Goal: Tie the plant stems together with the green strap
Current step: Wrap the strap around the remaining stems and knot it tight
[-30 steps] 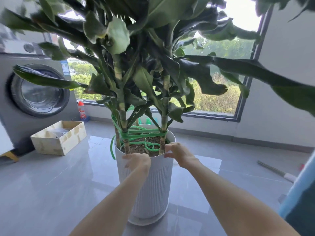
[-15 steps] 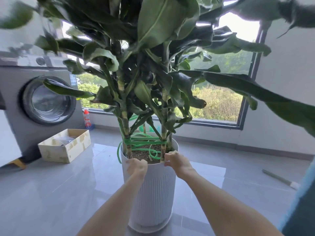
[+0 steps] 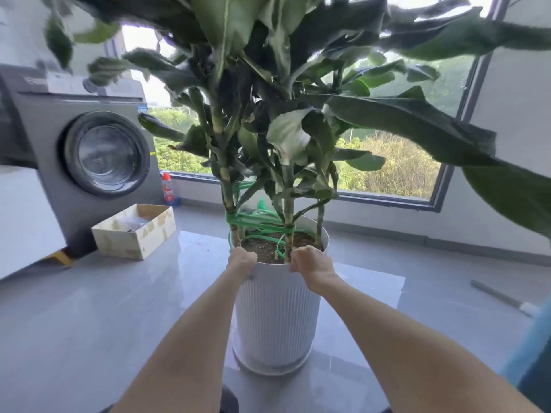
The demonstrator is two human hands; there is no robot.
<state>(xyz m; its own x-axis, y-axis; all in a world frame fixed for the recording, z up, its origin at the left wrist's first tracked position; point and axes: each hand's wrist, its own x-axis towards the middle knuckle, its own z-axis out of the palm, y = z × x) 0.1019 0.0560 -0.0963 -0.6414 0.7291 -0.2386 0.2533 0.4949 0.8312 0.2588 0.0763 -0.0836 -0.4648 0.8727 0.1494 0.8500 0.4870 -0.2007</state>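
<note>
Both of my hands are at the near rim of the pot (image 3: 275, 317). The left hand (image 3: 242, 259) and the right hand (image 3: 308, 260) each have their fingers (image 3: 297, 255) curled over the rim, gripping it. I cannot tell whether either also pinches a strap end. The green strap (image 3: 259, 223) runs in several bands between the plant stems (image 3: 228, 198), just above the soil. Slack loops lie on the soil, and one hangs outside the rim beside the left hand.

Hazard one: the bands look loose and unknotted, so tilting or turning the pot could let them slide down or unwind. Hazard two: the tall, top-heavy plant may tip if I pull on the rim unevenly. Hazard three: a trailing loop could snag under a palm.

Broad leaves (image 3: 411, 126) hang over the work area and block much of my view of the upper stems. A washing machine (image 3: 98, 153), an open box (image 3: 134, 231) and a bottle (image 3: 168, 189) stand to the left. A rod (image 3: 504, 298) lies on the floor to the right, well apart from the pot.
</note>
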